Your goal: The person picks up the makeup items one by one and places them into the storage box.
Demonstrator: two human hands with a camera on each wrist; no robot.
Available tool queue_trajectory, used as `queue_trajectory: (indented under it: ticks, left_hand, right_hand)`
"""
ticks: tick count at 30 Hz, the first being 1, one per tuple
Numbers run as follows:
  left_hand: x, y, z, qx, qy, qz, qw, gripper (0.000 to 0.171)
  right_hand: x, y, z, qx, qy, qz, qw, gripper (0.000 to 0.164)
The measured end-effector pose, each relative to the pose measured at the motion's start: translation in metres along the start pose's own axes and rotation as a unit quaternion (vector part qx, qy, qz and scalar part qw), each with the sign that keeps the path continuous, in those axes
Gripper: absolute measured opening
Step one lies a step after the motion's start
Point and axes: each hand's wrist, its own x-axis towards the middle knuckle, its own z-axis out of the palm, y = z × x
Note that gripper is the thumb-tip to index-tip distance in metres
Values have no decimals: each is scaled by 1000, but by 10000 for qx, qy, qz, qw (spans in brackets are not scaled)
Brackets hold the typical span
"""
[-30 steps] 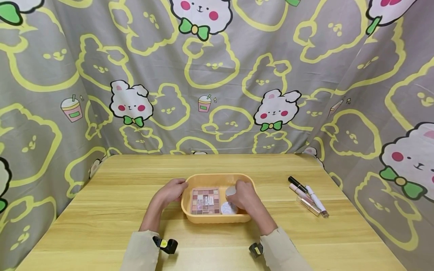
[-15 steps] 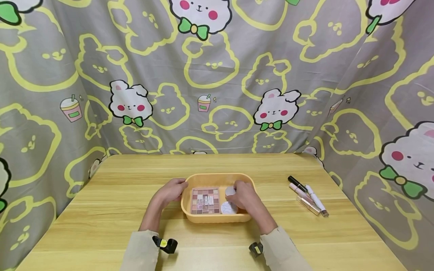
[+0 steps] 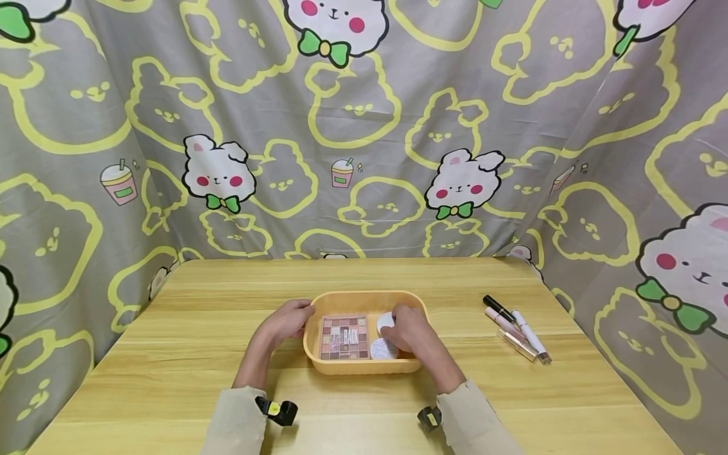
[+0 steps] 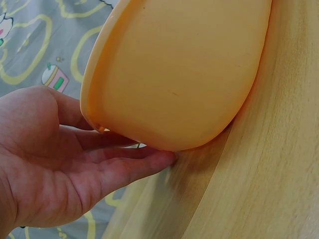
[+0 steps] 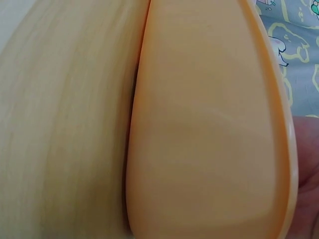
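A shallow orange plastic tray (image 3: 364,364) sits on the wooden table. My left hand (image 3: 291,319) holds its left end, thumb over the rim and fingers against the outer wall, as the left wrist view shows. Inside, an eyeshadow palette (image 3: 344,338) marked "BACK" lies on the left. To its right is a round marbled white compact (image 3: 383,349). Just behind that, my right hand (image 3: 411,325) reaches into the tray and grips a second round white compact (image 3: 385,323) at its right edge. Its fingertips are hidden. In the right wrist view the tray's wall covers most of that hand.
On the right of the table lies a loose group of slim makeup tubes: a black one (image 3: 499,309), a pink one (image 3: 503,321), a white one (image 3: 530,335) and a clear gold one (image 3: 517,345). A patterned grey curtain (image 3: 387,253) hangs behind and at both sides.
The second round compact under my right hand has gone from greyish to bright white, its face turning slightly. Left hand, tray and the other makeup have stayed put.
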Motion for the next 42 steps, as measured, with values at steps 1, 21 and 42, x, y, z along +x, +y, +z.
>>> queue_trajectory:
  ticks: [1,21,42]
  left_hand:
    - [0,0,0,0,1,0,10000,54]
    - [0,1,1,-38,47,70,10000,51]
    - [0,2,1,-64,68,102,9999,50]
  right_hand:
    - [0,0,0,0,-6,2,10000,25]
    - [-7,-6,-15,11,-534,-292,9981,28]
    - [-8,-3,-12,402,-595,-392,9967,41]
